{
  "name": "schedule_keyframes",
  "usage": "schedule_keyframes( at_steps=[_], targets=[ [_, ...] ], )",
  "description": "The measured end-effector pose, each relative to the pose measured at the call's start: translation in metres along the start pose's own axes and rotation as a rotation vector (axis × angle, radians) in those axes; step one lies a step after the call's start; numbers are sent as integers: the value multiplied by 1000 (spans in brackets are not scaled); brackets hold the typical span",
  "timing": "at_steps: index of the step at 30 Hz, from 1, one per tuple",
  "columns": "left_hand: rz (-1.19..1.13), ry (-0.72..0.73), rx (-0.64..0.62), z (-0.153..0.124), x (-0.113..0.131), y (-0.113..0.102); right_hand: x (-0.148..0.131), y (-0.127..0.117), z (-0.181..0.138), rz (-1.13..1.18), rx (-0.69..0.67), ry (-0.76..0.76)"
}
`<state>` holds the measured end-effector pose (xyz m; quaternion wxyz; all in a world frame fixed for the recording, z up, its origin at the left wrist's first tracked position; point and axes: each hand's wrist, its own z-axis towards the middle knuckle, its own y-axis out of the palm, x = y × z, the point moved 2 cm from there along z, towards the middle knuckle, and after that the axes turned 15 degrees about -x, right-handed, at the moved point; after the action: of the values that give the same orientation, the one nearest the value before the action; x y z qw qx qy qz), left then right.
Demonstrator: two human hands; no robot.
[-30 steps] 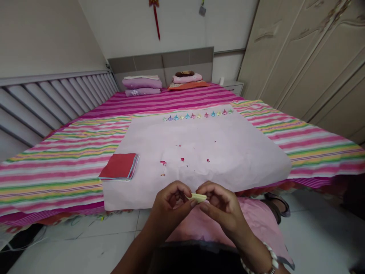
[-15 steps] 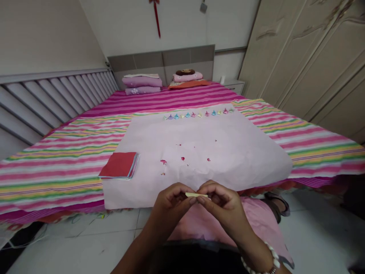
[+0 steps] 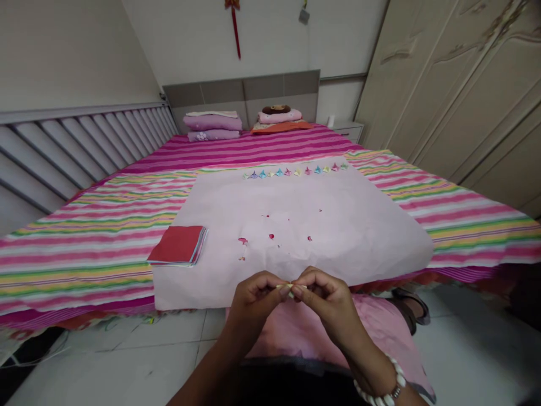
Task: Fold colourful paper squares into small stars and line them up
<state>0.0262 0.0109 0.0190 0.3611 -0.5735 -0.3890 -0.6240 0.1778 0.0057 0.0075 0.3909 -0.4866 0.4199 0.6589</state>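
Between my two hands is a small piece of folded pale yellow paper (image 3: 291, 287), mostly covered by the fingers. My left hand (image 3: 261, 296) pinches its left side between thumb and forefinger. The right side is pinched the same way by my right hand (image 3: 323, 293), which has a white beaded bracelet at the wrist. Both hands are held just off the near edge of a large white sheet (image 3: 338, 208) spread on the bed. Along the sheet's far edge runs a row of several small folded paper pieces (image 3: 288, 172) in blue, pink, yellow, purple and green.
A stack of square paper (image 3: 177, 245), red on top, lies at the sheet's left. Small red marks or scraps (image 3: 271, 236) dot its middle. Folded bedding (image 3: 213, 124) sits by the headboard. A pink cushion or cloth (image 3: 291, 330) is below my hands. A wardrobe (image 3: 456, 101) stands right.
My fingers have closed further over the yellow paper, so less of it shows and it looks narrower. Both hands stay in nearly the same place. The camera view has shifted slightly.
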Motion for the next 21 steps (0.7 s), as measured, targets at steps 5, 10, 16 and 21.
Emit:
schedule_keyframes(
  at_steps=[5,10,16,21],
  targets=[
    [-14,-88,-20,2,-6,-2,6,-3,2,126,8,112],
    [19,-117,41,6,-8,1,14,-4,3,202,59,130],
    [-3,-150,18,14,-10,0,18,-4,10,226,88,131],
    [-156,-216,23,21,-24,-5,25,-7,15,268,108,149]
  ],
)
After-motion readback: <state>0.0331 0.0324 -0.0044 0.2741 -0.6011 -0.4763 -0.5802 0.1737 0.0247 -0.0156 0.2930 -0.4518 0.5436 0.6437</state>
